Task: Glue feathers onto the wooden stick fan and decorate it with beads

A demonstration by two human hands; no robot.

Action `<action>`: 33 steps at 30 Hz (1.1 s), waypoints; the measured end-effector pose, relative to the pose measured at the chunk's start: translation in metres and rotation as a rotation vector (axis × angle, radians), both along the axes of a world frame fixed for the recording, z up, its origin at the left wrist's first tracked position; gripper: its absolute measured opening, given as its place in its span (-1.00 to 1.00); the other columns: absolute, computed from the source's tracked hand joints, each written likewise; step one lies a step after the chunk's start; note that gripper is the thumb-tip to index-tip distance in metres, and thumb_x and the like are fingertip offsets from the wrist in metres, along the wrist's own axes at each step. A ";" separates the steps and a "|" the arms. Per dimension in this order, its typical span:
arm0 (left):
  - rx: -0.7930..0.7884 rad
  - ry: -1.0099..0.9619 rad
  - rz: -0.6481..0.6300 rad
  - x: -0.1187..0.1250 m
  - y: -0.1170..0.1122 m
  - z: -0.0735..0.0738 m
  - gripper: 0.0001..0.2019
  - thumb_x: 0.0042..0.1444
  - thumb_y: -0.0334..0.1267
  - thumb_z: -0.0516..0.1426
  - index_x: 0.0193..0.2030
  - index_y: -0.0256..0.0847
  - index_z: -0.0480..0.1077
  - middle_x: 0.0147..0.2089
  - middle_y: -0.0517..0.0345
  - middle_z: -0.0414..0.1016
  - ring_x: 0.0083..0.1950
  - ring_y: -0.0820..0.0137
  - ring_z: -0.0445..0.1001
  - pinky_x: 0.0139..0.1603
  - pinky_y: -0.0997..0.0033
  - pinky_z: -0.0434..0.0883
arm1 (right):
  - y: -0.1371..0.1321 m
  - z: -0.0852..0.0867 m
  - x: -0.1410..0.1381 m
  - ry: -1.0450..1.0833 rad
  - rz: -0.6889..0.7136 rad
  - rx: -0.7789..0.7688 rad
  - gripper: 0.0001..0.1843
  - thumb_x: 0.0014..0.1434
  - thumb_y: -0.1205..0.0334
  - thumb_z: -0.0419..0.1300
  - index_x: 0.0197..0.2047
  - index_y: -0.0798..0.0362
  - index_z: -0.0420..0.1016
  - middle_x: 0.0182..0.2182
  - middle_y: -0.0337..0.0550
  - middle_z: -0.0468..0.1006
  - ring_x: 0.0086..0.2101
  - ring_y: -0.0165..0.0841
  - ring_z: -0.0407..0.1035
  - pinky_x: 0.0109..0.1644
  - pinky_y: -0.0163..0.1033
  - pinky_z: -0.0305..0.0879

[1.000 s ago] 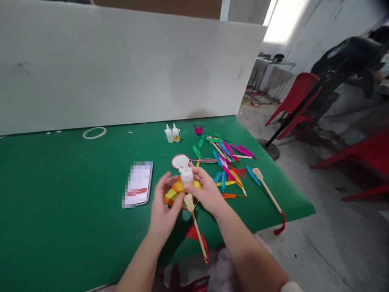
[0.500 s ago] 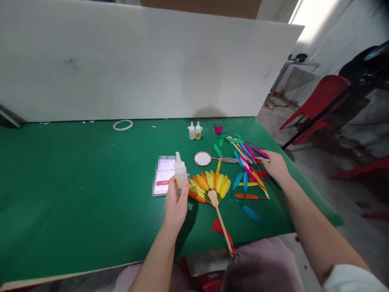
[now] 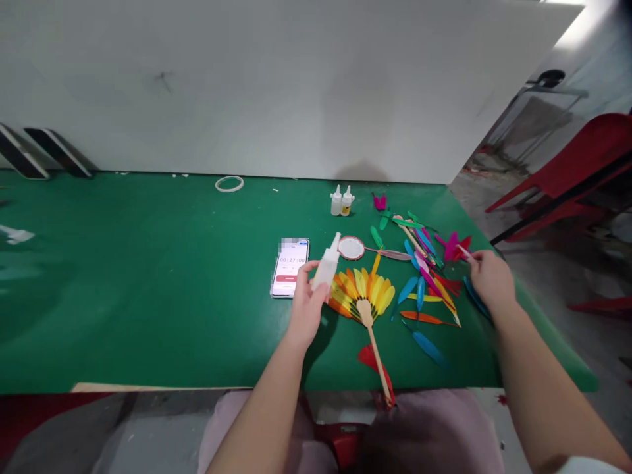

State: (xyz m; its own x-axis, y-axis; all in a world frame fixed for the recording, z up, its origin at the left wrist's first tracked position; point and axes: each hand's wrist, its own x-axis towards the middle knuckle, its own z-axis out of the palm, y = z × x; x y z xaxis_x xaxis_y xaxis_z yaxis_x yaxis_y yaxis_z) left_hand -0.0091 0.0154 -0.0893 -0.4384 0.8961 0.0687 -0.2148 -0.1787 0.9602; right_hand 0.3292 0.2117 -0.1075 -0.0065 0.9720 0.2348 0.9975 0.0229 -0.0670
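Note:
My left hand [image 3: 305, 304] is closed round a white glue bottle [image 3: 326, 264], tilted with its nozzle up and to the right, just left of a feather fan [image 3: 363, 291] of yellow and orange feathers on a wooden stick. My right hand [image 3: 491, 279] pinches the quill of a magenta feather [image 3: 453, 245], lifted a little above the pile of loose coloured feathers [image 3: 424, 276] on the green table [image 3: 148, 283].
A phone [image 3: 290, 266] showing a timer lies left of the bottle. A small round lid [image 3: 351, 247], two little bottles [image 3: 342, 201] and a white ring [image 3: 230, 184] lie farther back. A white board [image 3: 276, 85] stands behind; red chairs [image 3: 577, 164] at right.
My right hand left the fan, went right to the feather pile and picked up a magenta feather. My left hand kept the bottle and tilted it. The view swung left.

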 end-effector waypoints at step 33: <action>0.259 -0.223 -0.022 -0.027 -0.008 0.043 -0.58 -0.03 0.17 -0.02 -0.58 -0.16 0.07 -0.65 0.31 0.07 -0.56 0.47 0.22 -0.37 0.35 0.32 | -0.007 0.045 -0.027 0.785 0.159 -0.005 -0.69 0.15 0.20 -0.14 -0.30 0.19 0.36 -0.54 -0.10 0.44 -0.57 -0.46 0.31 -0.48 -0.33 0.25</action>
